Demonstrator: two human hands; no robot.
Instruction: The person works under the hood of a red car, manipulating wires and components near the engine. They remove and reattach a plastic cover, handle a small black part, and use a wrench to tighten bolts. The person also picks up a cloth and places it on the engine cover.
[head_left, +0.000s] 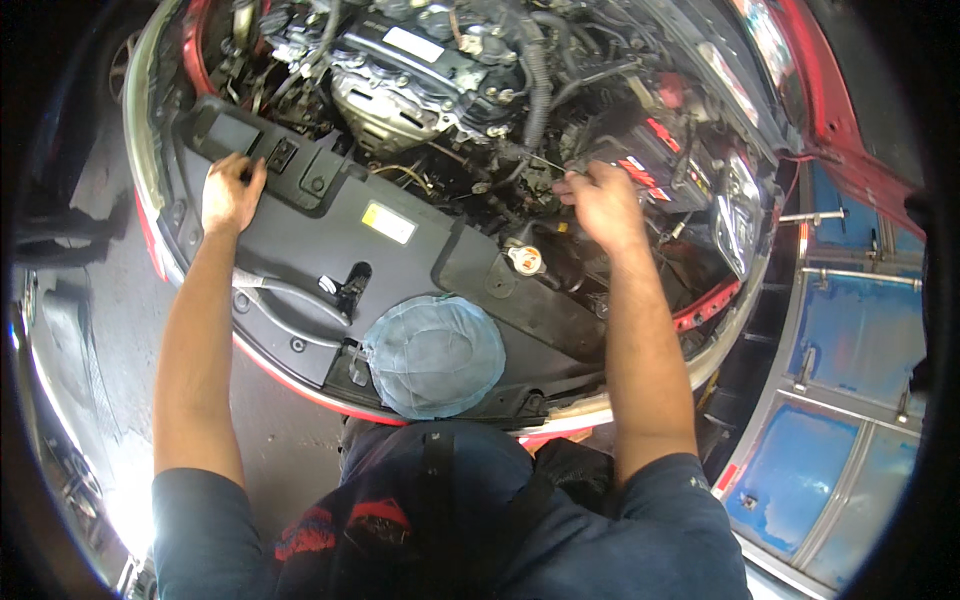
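My left hand rests on the black plastic cover along the front of the engine bay, its thumb and fingers apart and nothing visible between them. My right hand is closed, thumb and fingers pinched round a thin metal rod that points left into the engine bay. Whether the rod belongs to a tool cannot be made out. Just right of this hand sits the car battery, black with red markings. Below and left of it is the radiator cap. The engine lies beyond both hands.
A round blue-grey cloth cap lies on the cover's front edge, close to my body. Grey tubing curves beside it. A ribbed black hose runs near the engine. Blue metal panels stand at the right; another vehicle is at the left.
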